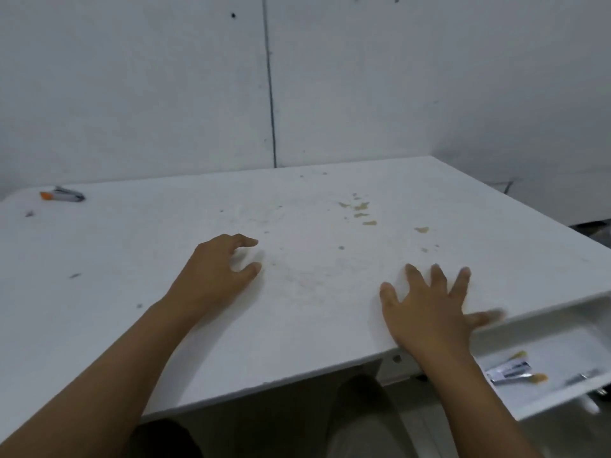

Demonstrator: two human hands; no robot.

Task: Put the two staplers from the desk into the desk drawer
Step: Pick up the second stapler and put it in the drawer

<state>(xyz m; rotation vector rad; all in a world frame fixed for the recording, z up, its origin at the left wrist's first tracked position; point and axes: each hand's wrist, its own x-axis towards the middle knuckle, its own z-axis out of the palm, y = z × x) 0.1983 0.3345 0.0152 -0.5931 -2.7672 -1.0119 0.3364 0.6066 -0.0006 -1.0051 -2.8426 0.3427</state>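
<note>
A stapler with an orange tip [61,195] lies at the far left of the white desk [330,200], well apart from the left hand [218,276], which is half-curled and empty. The right hand [433,309] is spread flat, empty, at the desk's near edge, above the open drawer [562,345] holding a second stapler [510,371].

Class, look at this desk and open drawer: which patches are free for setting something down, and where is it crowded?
The desk is bare between the left hand and right hand, and back to the wall. One stapler sits at the far left corner. The drawer is busier: a stapler-like item occupies its middle.
</note>
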